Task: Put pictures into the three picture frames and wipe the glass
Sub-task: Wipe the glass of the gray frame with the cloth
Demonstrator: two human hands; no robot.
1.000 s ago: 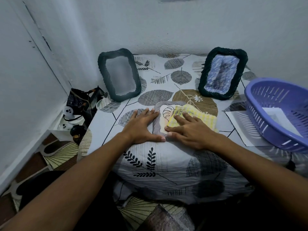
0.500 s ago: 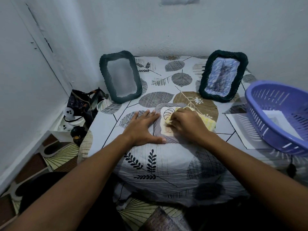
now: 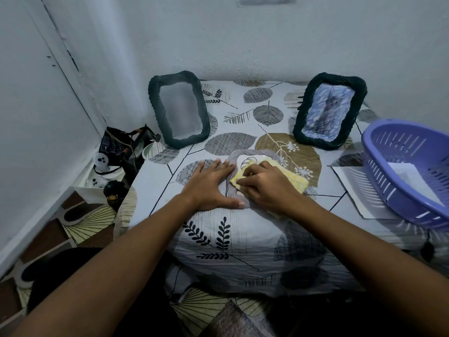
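Three frames sit on the tabletop (image 3: 170,171): two upright at the far side, left frame (image 3: 179,109) blank, right frame (image 3: 330,110) filled, and a grey frame (image 3: 234,166) lying flat near the person. The left hand (image 3: 210,186), fingers spread, presses beside it. The right hand (image 3: 267,188), flat a second ago, has curled its grip on the yellow cloth (image 3: 295,182) and pulled it nearer, so wiping of this glass is underway

Dim, bluish, even light leaves soft shadows, the foreground below the forearms falls nearly black, wide-angle distortion bows the walls at the edges, and the purple basket (image 3: 410,173) at right looks motion-blurred.
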